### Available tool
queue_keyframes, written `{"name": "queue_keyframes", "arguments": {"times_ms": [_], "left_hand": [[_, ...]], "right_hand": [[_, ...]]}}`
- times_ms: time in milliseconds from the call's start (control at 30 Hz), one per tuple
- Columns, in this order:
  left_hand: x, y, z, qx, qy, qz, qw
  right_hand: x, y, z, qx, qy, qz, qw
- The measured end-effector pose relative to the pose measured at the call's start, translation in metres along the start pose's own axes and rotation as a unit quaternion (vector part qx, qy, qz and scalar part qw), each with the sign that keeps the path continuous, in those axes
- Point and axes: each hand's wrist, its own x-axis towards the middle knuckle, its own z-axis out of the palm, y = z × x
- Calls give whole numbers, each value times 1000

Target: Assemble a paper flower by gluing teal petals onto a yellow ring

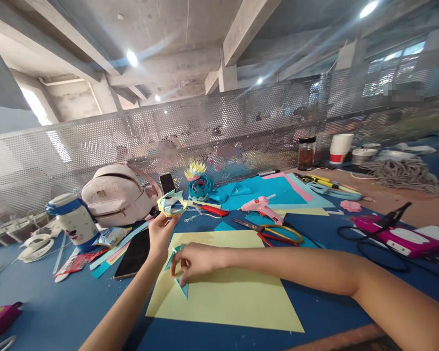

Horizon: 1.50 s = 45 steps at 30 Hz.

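My left hand (161, 233) is raised over the table, thumb and fingers pinching a small ring of folded paper pieces (171, 204) in yellow and pale blue. Lower down, my right hand (197, 263) reaches in from the right over a yellow paper sheet (241, 297). Its curled fingertips pinch at a light-blue folded paper triangle (182, 288), whose point sticks out below the thumb. Another light-blue folded piece (172, 256) shows behind the knuckles, partly hidden. Further back stands a blue folded-paper model (199, 187) with a yellow spiky top.
Scissors (267, 230), a pink glue gun (263, 208) and a red-handled cutter (214, 210) lie beyond the sheet. Blue paper sheets (267, 190) are stacked behind. At left are a phone (133, 256), a bottle (73, 222) and a backpack (117, 195). A magenta device (398, 236) with a cable lies right.
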Motion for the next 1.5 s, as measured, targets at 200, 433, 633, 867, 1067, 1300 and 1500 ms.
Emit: {"name": "queue_keyframes", "arguments": {"times_ms": [200, 433, 633, 867, 1067, 1300, 1500], "left_hand": [[-2, 0, 1, -5, -5, -6, 1000], [-3, -1, 2, -4, -11, -11, 1000], [-4, -10, 3, -3, -32, -17, 999], [-9, -15, 8, 37, -64, -14, 997], [-14, -9, 14, 12, -49, 23, 998], [-24, -2, 19, 38, -71, 50, 995], [-26, -1, 20, 41, -71, 50, 995]], "right_hand": [[-14, -13, -4, -31, -9, -14, 999], [-36, -14, -11, -5, 27, 9, 1000], [-57, -6, -23, 29, 113, 14, 993], [-79, 8, -42, 115, 285, 34, 951], [-87, 22, -57, 133, 376, 36, 916], [-89, 21, -56, 120, 389, 29, 913], [-89, 18, -55, 99, 404, 17, 909]]}}
